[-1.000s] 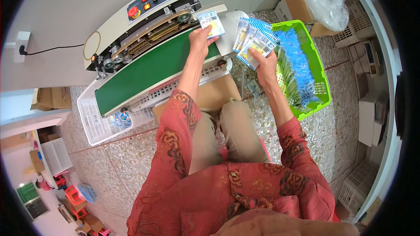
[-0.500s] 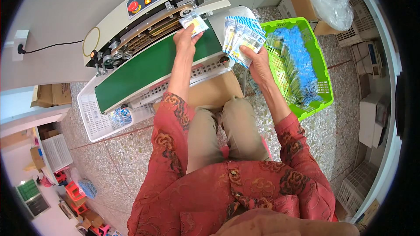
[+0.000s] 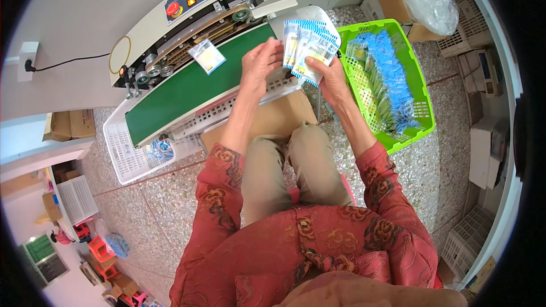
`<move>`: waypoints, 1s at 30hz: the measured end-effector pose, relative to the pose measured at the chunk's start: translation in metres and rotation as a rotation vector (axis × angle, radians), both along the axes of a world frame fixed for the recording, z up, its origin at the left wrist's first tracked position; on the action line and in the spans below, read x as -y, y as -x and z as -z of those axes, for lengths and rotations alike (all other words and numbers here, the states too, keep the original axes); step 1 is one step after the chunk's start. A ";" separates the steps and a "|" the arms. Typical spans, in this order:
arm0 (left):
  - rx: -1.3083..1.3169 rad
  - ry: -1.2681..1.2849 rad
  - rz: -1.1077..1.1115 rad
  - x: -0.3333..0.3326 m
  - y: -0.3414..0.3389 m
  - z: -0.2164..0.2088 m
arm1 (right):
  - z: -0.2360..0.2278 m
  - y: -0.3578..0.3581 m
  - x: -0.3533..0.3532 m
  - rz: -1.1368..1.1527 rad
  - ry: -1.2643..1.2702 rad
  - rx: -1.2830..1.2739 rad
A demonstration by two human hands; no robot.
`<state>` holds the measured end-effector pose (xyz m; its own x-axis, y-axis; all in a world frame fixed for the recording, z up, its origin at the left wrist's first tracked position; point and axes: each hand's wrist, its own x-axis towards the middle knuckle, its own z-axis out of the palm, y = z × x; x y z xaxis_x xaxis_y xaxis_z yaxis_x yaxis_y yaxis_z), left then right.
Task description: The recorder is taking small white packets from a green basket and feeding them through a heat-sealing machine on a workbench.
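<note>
My right hand (image 3: 330, 74) grips a fan of several small clear packets (image 3: 311, 48) with blue-striped edges and pale yellow contents, thumb on top. Close to the fan's left edge is my left hand (image 3: 261, 68), its fingers apart and nothing held in them; whether the fingertips touch the packets I cannot tell. A single packet (image 3: 208, 57) lies on the green conveyor belt (image 3: 165, 99), its upper edge against the band of the sealing machine (image 3: 199, 20).
A bright green basket (image 3: 424, 85) at the right holds many blue-edged packets (image 3: 389, 74). Under the belt's left end sits a white plastic crate (image 3: 122, 159) with some packets in it. A cardboard box (image 3: 284, 113) stands before my knees. A black power cable (image 3: 68, 59) runs to the machine.
My left hand has let go of one packet and moved right and down toward the fan. That packet has travelled left along the belt. My right hand has shifted slightly left.
</note>
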<state>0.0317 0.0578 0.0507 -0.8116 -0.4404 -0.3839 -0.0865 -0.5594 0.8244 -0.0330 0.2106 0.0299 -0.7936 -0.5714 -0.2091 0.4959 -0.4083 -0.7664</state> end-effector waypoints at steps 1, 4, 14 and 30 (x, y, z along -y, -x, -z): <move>-0.021 0.141 0.023 -0.006 0.003 -0.001 | 0.001 -0.001 0.001 -0.011 0.008 -0.009; -0.004 0.357 -0.057 -0.010 0.014 0.011 | 0.000 -0.001 0.002 -0.028 0.018 -0.018; -0.010 0.858 -0.164 -0.016 0.020 0.014 | 0.000 0.001 -0.004 0.034 0.032 0.002; -0.123 0.660 -0.131 -0.030 0.024 0.007 | 0.003 0.003 -0.002 0.052 0.062 -0.048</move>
<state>0.0082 0.0881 0.0437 -0.7563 -0.6479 0.0902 0.0638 0.0642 0.9959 -0.0364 0.2124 0.0270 -0.8309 -0.5397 -0.1353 0.4360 -0.4804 -0.7610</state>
